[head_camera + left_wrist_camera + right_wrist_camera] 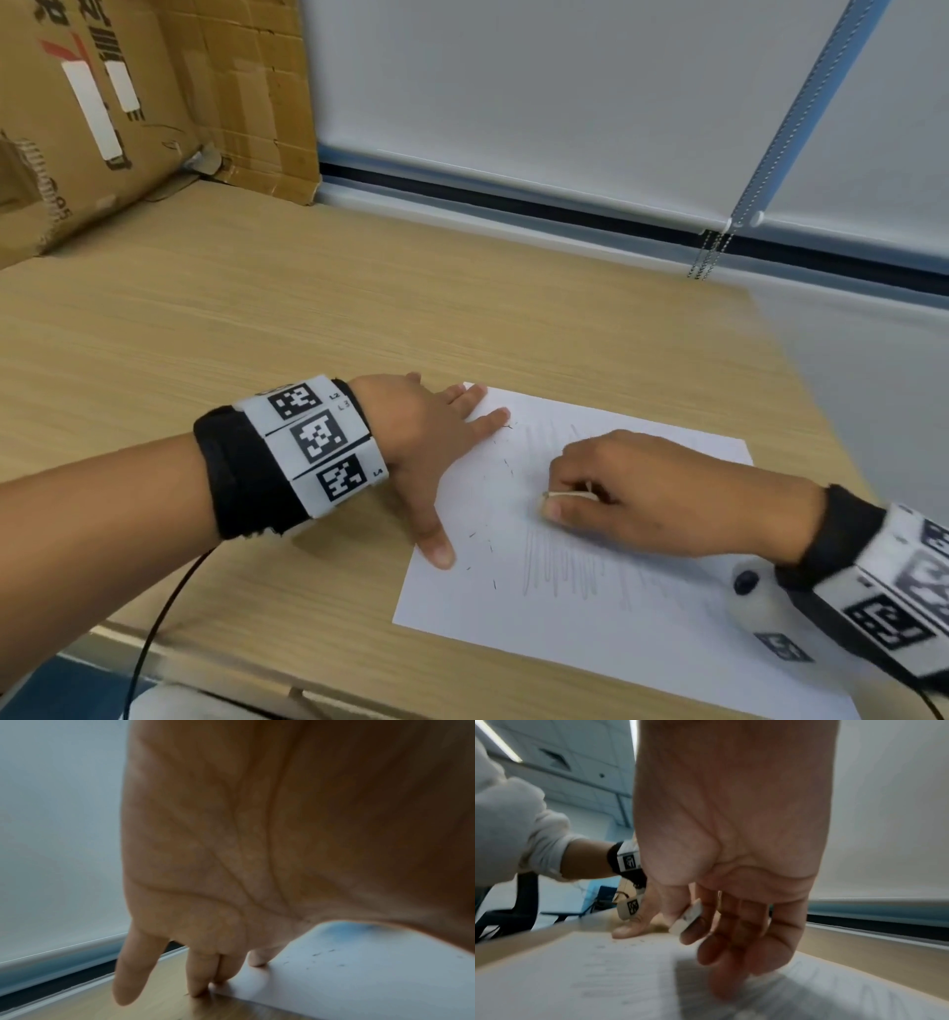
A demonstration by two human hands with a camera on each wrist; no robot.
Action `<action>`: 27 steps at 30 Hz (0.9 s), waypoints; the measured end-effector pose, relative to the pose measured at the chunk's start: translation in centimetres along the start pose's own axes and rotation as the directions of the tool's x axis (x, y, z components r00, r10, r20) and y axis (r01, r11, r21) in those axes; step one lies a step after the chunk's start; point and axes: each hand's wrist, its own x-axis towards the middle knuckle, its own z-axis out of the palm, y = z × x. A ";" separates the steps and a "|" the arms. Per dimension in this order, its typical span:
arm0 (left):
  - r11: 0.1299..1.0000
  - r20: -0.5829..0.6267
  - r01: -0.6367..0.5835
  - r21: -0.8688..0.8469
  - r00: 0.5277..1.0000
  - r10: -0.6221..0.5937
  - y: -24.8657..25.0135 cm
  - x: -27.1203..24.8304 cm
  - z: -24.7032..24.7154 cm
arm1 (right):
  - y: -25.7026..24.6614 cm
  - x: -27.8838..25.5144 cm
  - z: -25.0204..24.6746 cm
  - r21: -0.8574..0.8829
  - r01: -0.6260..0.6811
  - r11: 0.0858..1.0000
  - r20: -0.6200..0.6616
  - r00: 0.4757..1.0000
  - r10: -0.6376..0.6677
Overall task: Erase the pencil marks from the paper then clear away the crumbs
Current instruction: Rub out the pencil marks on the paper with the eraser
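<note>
Wood-grain table (308, 318) fills the middle of the head view, a cardboard box (102, 103) at upper left and a white blind (565, 92) across the top. The paper (590, 632) lies at lower right. The left hand (411, 452) presses its left edge with straight, spread fingers. The right hand (657, 493) is curled, pinching the white eraser (687, 918) over the sheet's middle. The pencil marks (560, 570) run as upright strokes just below those fingers. Crumbs (488, 545) dot the paper between the hands.
</note>
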 end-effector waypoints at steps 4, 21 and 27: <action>1.000 -0.021 -0.018 -0.017 1.000 0.018 -0.7 0.2 0.2 | 0.9 -3.4 1.2 0.048 -0.093 0.995 0.005 0.996 0.093; 0.750 -0.284 -0.553 0.364 0.701 0.655 3.8 -4.2 7.2 | 1.1 -4.8 2.5 0.078 -0.129 0.989 0.071 0.990 0.124; 0.935 -0.148 -0.304 0.183 0.932 0.332 1.2 -4.2 5.9 | 1.2 -4.8 2.5 0.101 -0.110 0.989 0.073 0.992 0.103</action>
